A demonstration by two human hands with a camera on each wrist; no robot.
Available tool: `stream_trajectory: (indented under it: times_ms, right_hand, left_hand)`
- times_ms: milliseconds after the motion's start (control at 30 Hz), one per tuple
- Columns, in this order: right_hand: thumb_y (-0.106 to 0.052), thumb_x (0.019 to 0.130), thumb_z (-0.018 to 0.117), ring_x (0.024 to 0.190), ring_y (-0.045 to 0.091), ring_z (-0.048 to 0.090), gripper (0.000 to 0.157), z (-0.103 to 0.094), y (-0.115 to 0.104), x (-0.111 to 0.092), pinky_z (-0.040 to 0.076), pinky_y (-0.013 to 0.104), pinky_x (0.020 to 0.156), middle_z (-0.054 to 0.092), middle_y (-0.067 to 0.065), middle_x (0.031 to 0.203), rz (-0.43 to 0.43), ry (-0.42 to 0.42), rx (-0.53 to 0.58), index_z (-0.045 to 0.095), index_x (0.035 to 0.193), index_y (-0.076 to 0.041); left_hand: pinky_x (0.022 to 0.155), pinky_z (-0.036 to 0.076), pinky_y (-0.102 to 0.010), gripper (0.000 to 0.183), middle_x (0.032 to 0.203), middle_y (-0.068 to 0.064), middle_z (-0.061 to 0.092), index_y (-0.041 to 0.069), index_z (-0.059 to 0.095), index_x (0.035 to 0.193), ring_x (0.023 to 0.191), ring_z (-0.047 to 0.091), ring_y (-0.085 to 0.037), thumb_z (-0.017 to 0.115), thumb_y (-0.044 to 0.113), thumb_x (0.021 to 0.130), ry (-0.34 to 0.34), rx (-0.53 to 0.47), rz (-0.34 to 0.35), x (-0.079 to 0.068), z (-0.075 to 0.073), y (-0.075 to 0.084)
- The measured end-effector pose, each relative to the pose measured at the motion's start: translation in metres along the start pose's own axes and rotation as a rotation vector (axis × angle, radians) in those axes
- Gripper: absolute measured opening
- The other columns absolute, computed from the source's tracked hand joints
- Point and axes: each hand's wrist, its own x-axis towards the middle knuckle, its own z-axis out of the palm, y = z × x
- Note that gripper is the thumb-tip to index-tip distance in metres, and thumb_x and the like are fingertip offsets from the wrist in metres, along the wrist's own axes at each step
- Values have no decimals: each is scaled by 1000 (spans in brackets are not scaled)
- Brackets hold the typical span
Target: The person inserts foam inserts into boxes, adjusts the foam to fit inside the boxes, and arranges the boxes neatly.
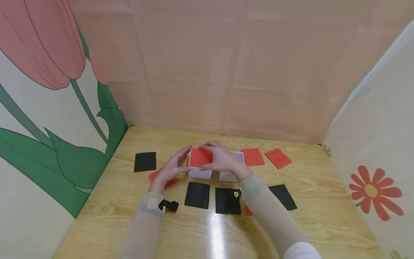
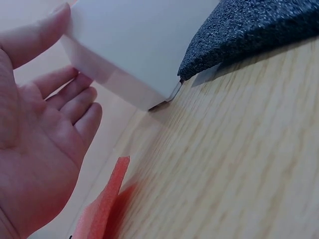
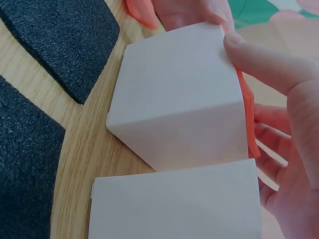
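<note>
In the head view two small white boxes stand side by side at the middle of the table. A red foam square (image 1: 198, 157) lies over the top of the left white box (image 1: 199, 173). My right hand (image 1: 223, 158) holds this red square at its right side, thumb in front and fingers behind. My left hand (image 1: 171, 166) grips the left box by its left side, the thumb at the front corner. The right white box (image 3: 174, 209) stands close beside it, partly behind my right wrist in the head view.
Black foam squares lie at the left (image 1: 145, 162), in front (image 1: 197, 195) and at the right (image 1: 283, 197). Red foam squares (image 1: 253, 157) lie to the right of the boxes, one more beneath the left wrist. A pink backdrop (image 1: 194, 72) closes the table's far side.
</note>
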Motion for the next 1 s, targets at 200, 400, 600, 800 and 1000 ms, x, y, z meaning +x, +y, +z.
stream_trajectory:
  times_ms: [200,400,600,800,1000]
  right_hand:
    - [-61,79,89,145,32,40,97,1,2,0,51,57,108,50,4,160,-20,-18,-25,54,160,-22]
    - [-65,79,87,149,32,37,103,-7,10,-7,46,60,114,45,6,165,-1,-38,10,48,163,-21]
    - [-61,79,88,146,31,40,96,-17,23,-16,47,61,112,47,6,162,16,-6,35,53,160,-22]
    - [-56,82,88,145,33,42,89,-19,31,-22,45,62,113,51,9,158,-16,14,14,57,156,-18]
    - [-54,82,89,142,33,46,85,-17,31,-24,47,61,112,55,9,155,-12,21,-17,60,153,-18]
  left_hand:
    - [130,22,-48,87,175,-4,30,17,34,169,162,24,-26,81,10,95,7,-1,0,-2,-2,-1]
    - [130,22,-48,86,175,-7,30,15,35,169,162,24,-27,80,9,96,7,2,5,-1,-1,-1]
    - [129,23,-47,89,175,-5,30,12,33,169,161,25,-26,82,11,95,10,14,1,0,0,2]
    - [129,24,-46,90,175,-5,30,10,32,169,161,26,-25,83,11,94,11,28,10,1,0,1]
    - [129,23,-46,91,175,-5,30,11,33,169,161,25,-25,83,10,93,17,37,14,1,0,0]
